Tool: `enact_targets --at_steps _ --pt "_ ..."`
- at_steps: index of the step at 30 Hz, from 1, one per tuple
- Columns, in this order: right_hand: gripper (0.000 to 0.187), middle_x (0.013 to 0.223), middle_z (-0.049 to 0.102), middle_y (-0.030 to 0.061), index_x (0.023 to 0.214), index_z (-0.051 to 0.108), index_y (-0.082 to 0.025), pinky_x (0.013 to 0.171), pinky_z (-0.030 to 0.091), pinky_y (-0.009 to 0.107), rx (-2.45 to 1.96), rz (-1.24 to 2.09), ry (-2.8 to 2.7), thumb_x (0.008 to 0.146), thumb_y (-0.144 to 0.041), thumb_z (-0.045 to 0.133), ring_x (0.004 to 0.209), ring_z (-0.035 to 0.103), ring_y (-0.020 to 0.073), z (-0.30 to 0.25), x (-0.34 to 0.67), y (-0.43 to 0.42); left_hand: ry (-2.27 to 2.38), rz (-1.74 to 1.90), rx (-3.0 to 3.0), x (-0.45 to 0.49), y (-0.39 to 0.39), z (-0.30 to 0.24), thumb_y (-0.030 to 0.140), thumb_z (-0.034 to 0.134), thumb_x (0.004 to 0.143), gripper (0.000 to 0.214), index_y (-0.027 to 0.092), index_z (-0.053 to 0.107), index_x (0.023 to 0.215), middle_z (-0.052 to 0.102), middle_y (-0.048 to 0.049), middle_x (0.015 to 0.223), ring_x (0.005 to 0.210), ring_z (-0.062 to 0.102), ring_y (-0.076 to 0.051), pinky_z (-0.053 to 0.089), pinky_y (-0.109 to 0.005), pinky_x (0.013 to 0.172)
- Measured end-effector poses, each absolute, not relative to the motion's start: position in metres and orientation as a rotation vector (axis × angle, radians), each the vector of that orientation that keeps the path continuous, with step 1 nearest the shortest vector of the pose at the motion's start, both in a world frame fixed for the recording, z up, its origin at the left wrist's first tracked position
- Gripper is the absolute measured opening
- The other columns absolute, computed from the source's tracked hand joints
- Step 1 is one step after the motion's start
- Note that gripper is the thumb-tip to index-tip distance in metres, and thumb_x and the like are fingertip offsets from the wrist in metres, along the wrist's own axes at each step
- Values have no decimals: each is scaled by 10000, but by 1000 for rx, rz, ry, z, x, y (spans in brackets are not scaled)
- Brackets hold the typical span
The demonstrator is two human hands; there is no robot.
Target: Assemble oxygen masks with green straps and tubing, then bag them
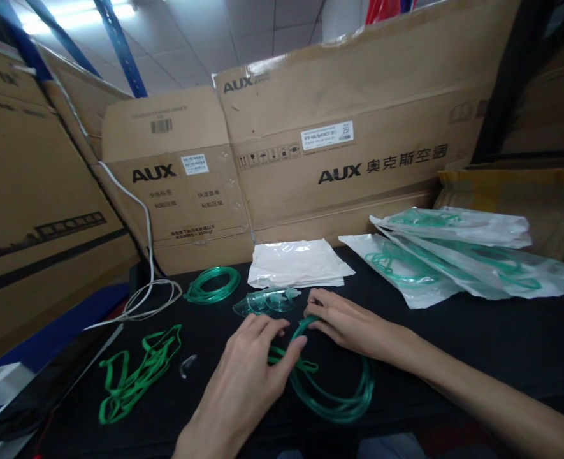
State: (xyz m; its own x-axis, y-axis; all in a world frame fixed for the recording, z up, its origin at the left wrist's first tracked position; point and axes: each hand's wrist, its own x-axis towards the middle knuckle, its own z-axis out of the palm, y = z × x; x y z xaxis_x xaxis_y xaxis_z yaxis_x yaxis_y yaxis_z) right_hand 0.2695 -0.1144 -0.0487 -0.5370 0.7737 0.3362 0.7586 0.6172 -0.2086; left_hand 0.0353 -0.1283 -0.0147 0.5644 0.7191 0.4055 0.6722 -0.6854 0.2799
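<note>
A coil of clear green tubing (339, 410) lies on the black table in front of me. My right hand (346, 322) curls its fingers on the coil's upper part. To its left, my left hand (246, 376) has thumb and fingers apart, the thumb tip by the tubing. A green elastic strap (308, 366) shows between that thumb and the fingers and runs beneath the coil; its other end is hidden under the hand. Just beyond my hands rest clear green plastic masks (267, 301), partly overlapping.
Behind sit another green tubing coil (213, 285) and white pouches (298, 262). Filled pouches (454, 255) are piled right. Loose green straps (138, 376) and a small clear piece (187, 365) lie left, near a white cable (150, 242). Cardboard (282, 191) walls the back.
</note>
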Motion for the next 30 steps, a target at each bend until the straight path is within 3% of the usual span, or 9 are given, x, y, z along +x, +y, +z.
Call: enact_targets --at_steps 3,7,11,17,22,26,30 --pt "121 1022 602 109 978 618 -157 823 525 356 -1173 -22 -2475 973 -137 498 955 587 238 -52 270 -115 1303 553 2711 57 -128 -11 461 611 933 396 175 688 1195 714 -111 1092 1034 683 -312 551 -447 897" --pt "150 1047 630 124 1080 584 -145 914 510 403 -1138 1 -2402 995 -137 460 1008 594 255 -48 273 -117 1399 413 2725 73 -121 -8 327 629 913 455 180 603 1343 684 -138 1244 1053 701 -345 563 -447 869" --pt "179 1111 661 106 1151 583 -173 960 502 364 -1110 213 -2297 1030 -237 468 1054 629 227 -41 278 -120 1321 386 2735 76 -116 -2 174 524 955 383 229 620 1322 755 -92 1107 1036 723 -293 546 -396 904" --pt "256 1268 679 78 1231 621 -227 1083 431 380 -1159 414 -2210 1008 -321 539 1210 611 235 -40 281 -118 1256 450 2785 72 -109 -4 166 511 973 380 210 599 1340 722 -107 1091 1023 700 -271 540 -385 896" --pt "256 1168 706 55 1213 596 -242 956 498 347 -1175 475 -2125 976 -341 588 1073 661 226 -35 280 -119 1184 535 2850 68 -101 -12 205 507 996 369 253 591 1352 716 -89 992 919 709 -264 551 -371 815" --pt "124 999 730 45 1045 661 -203 843 504 293 -1128 393 -2100 937 -239 613 914 679 199 -31 280 -117 1095 604 2852 66 -99 -11 208 530 994 283 264 665 1237 737 -57 930 873 723 -243 553 -339 790" --pt "114 899 733 22 970 691 -182 776 481 259 -1121 376 -2068 884 -153 623 816 676 171 -28 279 -117 1067 679 2872 65 -99 -11 226 541 995 212 227 700 1136 744 -63 973 882 730 -233 559 -335 818"
